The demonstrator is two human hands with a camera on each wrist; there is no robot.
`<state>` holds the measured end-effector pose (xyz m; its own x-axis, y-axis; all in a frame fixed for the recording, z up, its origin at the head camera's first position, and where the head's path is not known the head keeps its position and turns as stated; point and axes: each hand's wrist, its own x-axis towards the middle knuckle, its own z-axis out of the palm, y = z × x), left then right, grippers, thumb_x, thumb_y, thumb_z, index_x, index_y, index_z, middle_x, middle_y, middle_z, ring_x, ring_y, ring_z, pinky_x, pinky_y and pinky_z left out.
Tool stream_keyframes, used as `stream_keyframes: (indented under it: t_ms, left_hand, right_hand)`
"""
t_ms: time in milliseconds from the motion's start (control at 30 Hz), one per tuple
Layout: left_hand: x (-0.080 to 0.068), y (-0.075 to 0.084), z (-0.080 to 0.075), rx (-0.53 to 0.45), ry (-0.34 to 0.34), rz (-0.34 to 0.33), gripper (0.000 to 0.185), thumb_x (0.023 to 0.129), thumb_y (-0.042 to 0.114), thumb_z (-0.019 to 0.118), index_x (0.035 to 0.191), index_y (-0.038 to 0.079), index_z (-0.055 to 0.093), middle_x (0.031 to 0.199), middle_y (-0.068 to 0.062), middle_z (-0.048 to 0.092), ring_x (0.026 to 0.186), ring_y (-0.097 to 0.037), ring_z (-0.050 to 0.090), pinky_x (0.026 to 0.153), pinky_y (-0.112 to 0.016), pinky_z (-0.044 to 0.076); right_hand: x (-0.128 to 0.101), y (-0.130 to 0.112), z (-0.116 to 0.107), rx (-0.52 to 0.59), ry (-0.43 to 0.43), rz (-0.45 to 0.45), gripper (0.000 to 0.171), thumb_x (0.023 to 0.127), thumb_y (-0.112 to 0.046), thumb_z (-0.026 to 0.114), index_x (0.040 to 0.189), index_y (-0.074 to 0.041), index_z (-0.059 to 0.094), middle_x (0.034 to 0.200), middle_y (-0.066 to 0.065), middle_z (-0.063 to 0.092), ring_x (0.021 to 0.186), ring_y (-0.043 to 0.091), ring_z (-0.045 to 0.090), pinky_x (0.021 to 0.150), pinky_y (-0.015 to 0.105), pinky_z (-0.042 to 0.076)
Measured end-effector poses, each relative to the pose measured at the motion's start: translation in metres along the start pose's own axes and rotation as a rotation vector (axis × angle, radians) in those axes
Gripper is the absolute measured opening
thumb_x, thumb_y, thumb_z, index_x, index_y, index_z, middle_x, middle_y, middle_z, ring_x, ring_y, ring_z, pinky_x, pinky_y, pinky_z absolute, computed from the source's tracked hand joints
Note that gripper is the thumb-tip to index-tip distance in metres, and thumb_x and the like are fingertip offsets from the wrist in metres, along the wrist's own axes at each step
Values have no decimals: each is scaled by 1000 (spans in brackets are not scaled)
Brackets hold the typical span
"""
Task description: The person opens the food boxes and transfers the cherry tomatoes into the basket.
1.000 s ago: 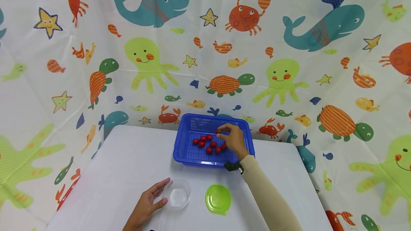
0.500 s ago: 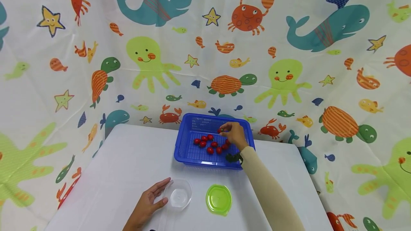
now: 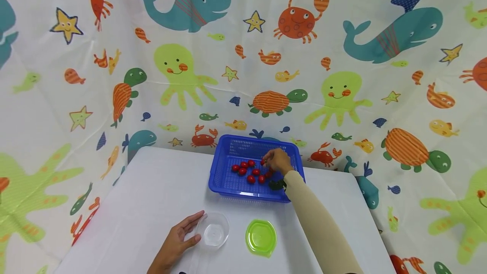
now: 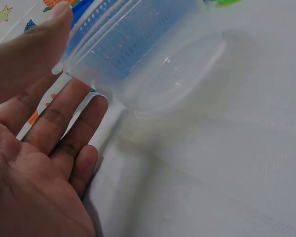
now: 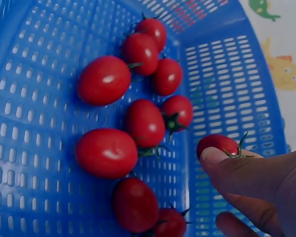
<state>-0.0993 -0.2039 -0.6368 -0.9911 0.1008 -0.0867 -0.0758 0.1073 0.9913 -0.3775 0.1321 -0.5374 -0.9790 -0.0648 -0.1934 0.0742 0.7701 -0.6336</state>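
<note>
Several small red cherry tomatoes (image 5: 106,152) lay loose in the blue perforated plastic basket (image 3: 224,181) at the far side of the white table (image 3: 144,198). The right hand (image 3: 279,160) reached into it, fingers (image 5: 237,170) pinching one red cherry tomatoe with a green stem (image 5: 218,144). The left hand (image 3: 176,242) rested on the table, fingers straight against the clear round plastic container (image 3: 214,234); a round green plastic lid (image 3: 261,237) lay just beside it.

Pinched tomato (image 5: 218,145) half behind fingertip (image 5: 214,157)
</note>
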Motion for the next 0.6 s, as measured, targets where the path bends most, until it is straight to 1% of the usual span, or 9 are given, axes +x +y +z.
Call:
stream_keyframes:
  t_ms: [67,133,200,367,467,600]
  left_hand:
    - [0,-1,-1,-5,-10,22,56,99,5,72,153,13,56,155,-10,61,136,4,57,107,-18,43]
    - [1,-2,-1,-6,-14,30,56,100,5,72,153,12,56,155,-10,61,136,3,57,107,-17,43]
    - [1,-3,-1,-16,-14,19,56,100,6,72,153,13,56,156,-9,61,136,3,58,107,-17,42]
    - [2,-3,0,-22,-13,-5,57,100,8,73,153,14,56,155,-8,61,136,3,58,107,-19,42]
    - [2,-3,0,-35,-12,-11,57,99,8,73,153,15,56,154,-6,62,136,3,58,107,-19,41]
    - [1,-3,-1,-35,-19,18,57,99,6,73,153,13,56,154,-8,62,136,3,58,107,-19,41]
  right_hand:
    - [2,1,1,-11,-14,-2,5,92,-10,82,95,-12,79,89,4,78,101,30,67,120,65,30]
    - [3,3,3,-22,-24,-6,4,92,-9,80,95,-12,79,89,3,79,105,31,68,123,65,26]
    - [5,5,5,-49,-28,-10,6,91,-9,81,94,-13,79,89,2,80,108,31,68,124,65,23]
    - [7,9,8,-101,-33,2,8,87,-8,84,89,-14,79,91,3,79,109,32,66,120,63,25]
    - [7,10,10,-108,-40,4,8,86,-7,85,90,-12,79,91,4,80,110,33,66,122,64,22]
    - [8,11,13,-116,-50,1,10,84,-6,86,90,-12,80,91,3,80,111,32,66,124,66,18]
